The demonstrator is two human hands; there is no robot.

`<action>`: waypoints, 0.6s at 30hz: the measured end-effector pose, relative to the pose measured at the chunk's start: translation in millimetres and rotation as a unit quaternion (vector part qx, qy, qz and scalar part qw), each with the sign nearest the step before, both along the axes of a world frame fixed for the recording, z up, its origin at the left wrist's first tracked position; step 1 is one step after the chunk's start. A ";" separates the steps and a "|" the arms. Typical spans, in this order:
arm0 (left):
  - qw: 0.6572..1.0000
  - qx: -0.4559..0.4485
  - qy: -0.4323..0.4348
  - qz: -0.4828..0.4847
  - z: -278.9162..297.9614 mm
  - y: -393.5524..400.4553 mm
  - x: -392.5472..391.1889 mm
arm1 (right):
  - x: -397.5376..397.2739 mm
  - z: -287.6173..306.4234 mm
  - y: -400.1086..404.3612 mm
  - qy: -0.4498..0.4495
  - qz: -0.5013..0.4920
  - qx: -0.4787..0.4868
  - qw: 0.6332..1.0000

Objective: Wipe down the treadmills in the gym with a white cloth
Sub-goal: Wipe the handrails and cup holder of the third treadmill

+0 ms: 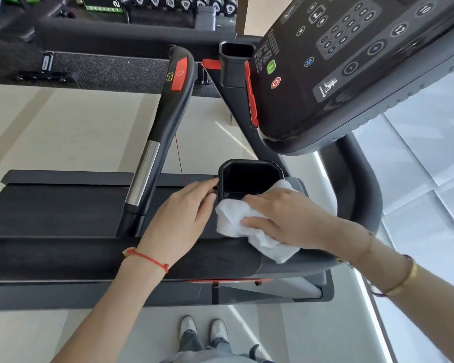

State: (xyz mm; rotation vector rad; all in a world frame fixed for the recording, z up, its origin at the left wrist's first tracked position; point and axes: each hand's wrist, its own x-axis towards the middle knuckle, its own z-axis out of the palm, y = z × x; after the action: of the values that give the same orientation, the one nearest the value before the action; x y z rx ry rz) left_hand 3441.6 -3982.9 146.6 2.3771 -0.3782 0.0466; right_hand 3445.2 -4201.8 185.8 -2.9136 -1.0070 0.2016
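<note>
A black treadmill [63, 213] fills the view, seen from its side. Its console [351, 64] with round buttons tilts at the upper right. A black cup holder [249, 176] sits near the middle. My right hand [286, 218] presses a crumpled white cloth [233, 221] against the holder's near edge and the side rail. My left hand [184, 213] rests on the holder's left rim, fingers curled against it. A black handlebar [168, 113] with a red button and a chrome section runs up from the belt.
A second cup holder [236, 61] sits farther back by the console. Dumbbells on a rack [168, 2] line the far wall above a dark rubber mat [102, 72]. Pale floor tiles [50, 127] lie around the machine. My shoes [202, 328] stand beside the treadmill's base.
</note>
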 end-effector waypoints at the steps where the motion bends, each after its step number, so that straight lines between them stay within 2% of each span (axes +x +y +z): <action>1: 1.000 0.001 0.002 0.000 0.0 -0.3 0.2 | 1.3 -3.6 7.9 -0.004 -0.016 -0.024 1.000; 4: 1.000 0.000 0.005 0.004 0.4 -0.8 -0.1 | -5.0 -11.0 13.8 -0.044 -0.043 -0.043 0.997; 8: 1.000 0.003 0.005 0.004 1.7 -1.0 -1.7 | -26.3 -7.5 -1.8 -0.035 -0.094 0.089 0.991; 12: 1.000 0.009 0.005 0.003 2.8 -1.8 -1.6 | -54.4 -7.8 -1.7 -0.029 -0.219 0.209 0.953; 15: 1.000 0.017 -0.001 0.004 4.1 -3.3 -0.9 | -59.8 -8.6 3.8 -0.015 -0.309 0.235 0.922; 18: 0.999 0.029 -0.009 0.012 5.1 -5.4 -0.5 | -50.9 -12.7 6.0 -0.002 -0.334 0.228 0.915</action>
State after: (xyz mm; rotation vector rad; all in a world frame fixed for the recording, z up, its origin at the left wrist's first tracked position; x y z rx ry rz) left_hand 3441.1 -3988.3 151.7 2.4390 -0.3644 0.0694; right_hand 3394.3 -4195.9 173.0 -2.6150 0.0047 -0.0678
